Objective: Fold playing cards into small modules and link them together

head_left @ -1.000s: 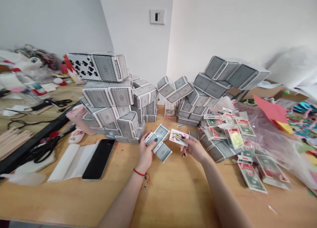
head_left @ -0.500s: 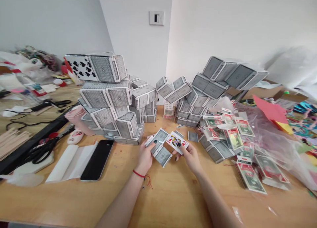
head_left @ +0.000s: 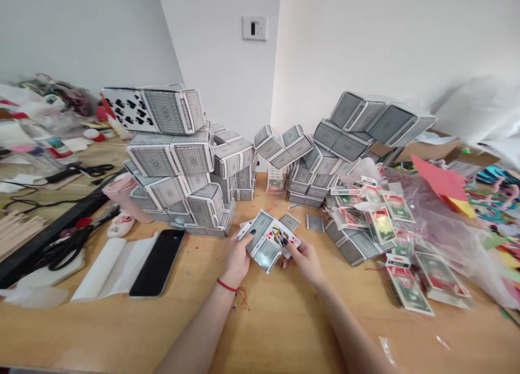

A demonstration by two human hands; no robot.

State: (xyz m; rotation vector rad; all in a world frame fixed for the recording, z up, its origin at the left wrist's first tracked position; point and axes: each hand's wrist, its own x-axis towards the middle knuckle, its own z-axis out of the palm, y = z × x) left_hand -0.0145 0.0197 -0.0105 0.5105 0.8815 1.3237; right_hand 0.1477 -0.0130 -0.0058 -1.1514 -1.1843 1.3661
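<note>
My left hand (head_left: 239,255) is closed on a folded piece made of grey-backed playing cards (head_left: 264,252), the thumb pressing on top. Between the fingers and thumb of my right hand (head_left: 303,257) is a face-up queen of hearts playing card (head_left: 280,236). The queen's left edge overlaps or touches the folded piece; whether it is tucked in cannot be made out. Just behind the hands, a loose card (head_left: 290,221) lies back up, and another card (head_left: 315,223) rests on the table to its right.
Stacked card boxes rise at left (head_left: 170,160) and right (head_left: 349,141), joined by smaller ones (head_left: 282,146). Opened card packs (head_left: 408,287) lie on the right. A black phone (head_left: 157,263), white paper (head_left: 114,268) and scissors (head_left: 71,246) lie left on the wooden table (head_left: 276,320).
My right hand has moved left, bringing the queen of hearts against the folded card piece. My left hand keeps its hold. The view has shifted slightly.
</note>
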